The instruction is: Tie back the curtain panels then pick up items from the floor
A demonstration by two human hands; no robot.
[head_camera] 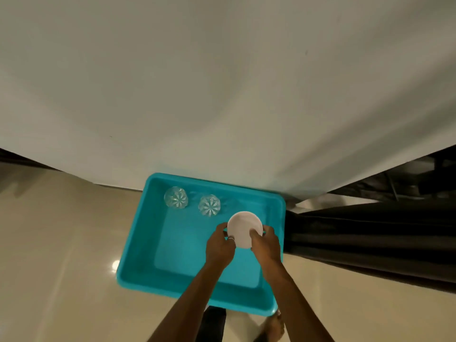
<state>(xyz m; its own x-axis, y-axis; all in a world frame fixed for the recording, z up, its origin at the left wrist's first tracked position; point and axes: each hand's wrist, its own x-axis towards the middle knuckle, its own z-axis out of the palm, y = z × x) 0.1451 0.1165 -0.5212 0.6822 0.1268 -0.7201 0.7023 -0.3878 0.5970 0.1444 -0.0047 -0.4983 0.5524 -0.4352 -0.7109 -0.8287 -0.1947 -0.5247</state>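
Underfoot, a glossy beige tiled floor (pixel 61 267) carries a smooth turquoise plastic tray (pixel 138 255), rectangular with rounded corners. Over its right side the left hand (pixel 219 248) and right hand (pixel 265 245) hold a round, matte white bowl (pixel 243 228), fingers curled against its rim from either side. Farther in stand a clear cut-glass tumbler (pixel 176 197) and a second tumbler (pixel 209 205), both star-patterned. Beyond hangs a pale smooth curtain (pixel 222 95); a dark pleated curtain (pixel 370 243) gathers at the right.
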